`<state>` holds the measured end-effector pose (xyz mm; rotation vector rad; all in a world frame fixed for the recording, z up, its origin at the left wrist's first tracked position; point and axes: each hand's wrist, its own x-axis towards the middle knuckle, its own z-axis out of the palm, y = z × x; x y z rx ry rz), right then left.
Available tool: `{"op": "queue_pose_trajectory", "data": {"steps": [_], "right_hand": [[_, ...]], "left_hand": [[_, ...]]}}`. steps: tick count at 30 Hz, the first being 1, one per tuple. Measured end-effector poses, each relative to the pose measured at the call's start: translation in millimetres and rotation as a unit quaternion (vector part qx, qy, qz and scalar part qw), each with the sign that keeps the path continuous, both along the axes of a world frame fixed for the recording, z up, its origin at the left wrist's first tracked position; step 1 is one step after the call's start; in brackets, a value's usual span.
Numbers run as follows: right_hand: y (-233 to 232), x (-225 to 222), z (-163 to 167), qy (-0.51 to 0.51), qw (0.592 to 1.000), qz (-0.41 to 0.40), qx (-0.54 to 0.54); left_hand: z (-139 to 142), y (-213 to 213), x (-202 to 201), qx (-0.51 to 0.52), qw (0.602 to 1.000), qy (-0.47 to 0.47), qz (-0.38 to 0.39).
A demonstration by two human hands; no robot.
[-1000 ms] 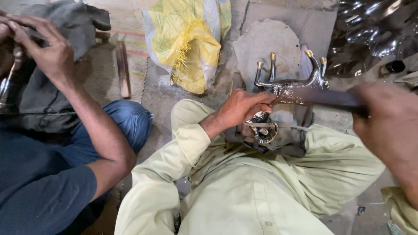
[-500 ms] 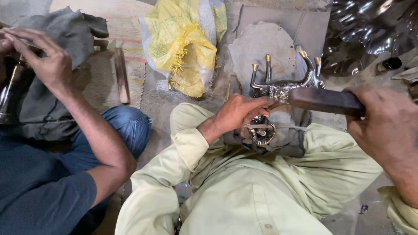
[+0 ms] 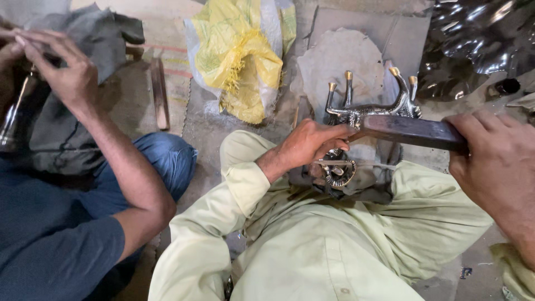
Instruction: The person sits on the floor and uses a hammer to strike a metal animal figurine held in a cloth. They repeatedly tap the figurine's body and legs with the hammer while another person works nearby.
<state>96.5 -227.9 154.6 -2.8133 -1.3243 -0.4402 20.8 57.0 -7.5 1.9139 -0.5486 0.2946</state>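
Sitting at the far left, a co-worker in a dark blue shirt and jeans holds a hand (image 3: 61,69) up against a grey cloth (image 3: 83,100), busy with something too hidden to make out. A flat wooden stick (image 3: 159,92) lies on the floor (image 3: 203,134) beside that person's knee, and further along a crumpled yellow sack (image 3: 242,61) rests on the ground.

At centre the person's left hand (image 3: 309,146) comes out of a pale green sleeve and is closed round the metal figure (image 3: 368,108), pinning it against a grey pad (image 3: 340,61) between the knees. The figure is a cast animal shape lying on its back, silvery-dark along the body, with four thin legs pointing up and brassy tips on them; a round, ribbed part (image 3: 337,173) sits below the hand, partly covered.

To the right, the right hand (image 3: 496,161) is wrapped tight about the handle of a dark wooden tool (image 3: 412,131), whose far end meets the figure's body just beside the left thumb. My judgement is that the work goes best with the left hand kept firm and the fingers clear of the contact point, the tool laid flat and moved in short, controlled passes, since the thin legs look easy to bend. Dark crinkled sheeting (image 3: 479,39) fills the upper right corner.
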Motion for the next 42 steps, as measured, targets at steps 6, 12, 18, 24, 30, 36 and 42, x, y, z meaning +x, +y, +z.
{"op": "queue_pose_trajectory", "data": {"steps": [6,12,18,24,30,36,42], "right_hand": [[-9.9,2.4,-10.0,0.055,0.995,-0.064,0.046],[-9.5,-0.8,-7.7,0.043,0.993,-0.094,-0.058],[-22.7,1.6,-50.9,0.273,0.920,-0.272,-0.075],[-44.1,-32.9,-141.2,0.530,0.770,-0.202,0.292],[-48.4,-65.2,-162.0,0.605,0.609,-0.237,0.454],[-44.2,-83.9,-162.2,0.500,0.703,-0.238,0.446],[-32.1,-102.4,-166.6,0.306,0.828,-0.250,0.397]], "left_hand": [[2.6,1.1,2.5,0.019,0.999,0.030,0.010],[1.6,-3.6,-2.2,0.016,0.998,-0.032,0.055],[7.7,7.6,3.2,-0.158,0.963,0.107,0.191],[33.4,25.2,18.3,-0.073,0.991,0.082,0.071],[53.7,2.1,61.4,0.118,0.985,-0.016,-0.123],[63.9,-14.0,82.1,0.328,0.923,0.002,-0.204],[68.0,-13.9,82.7,0.345,0.915,-0.024,-0.208]]}}
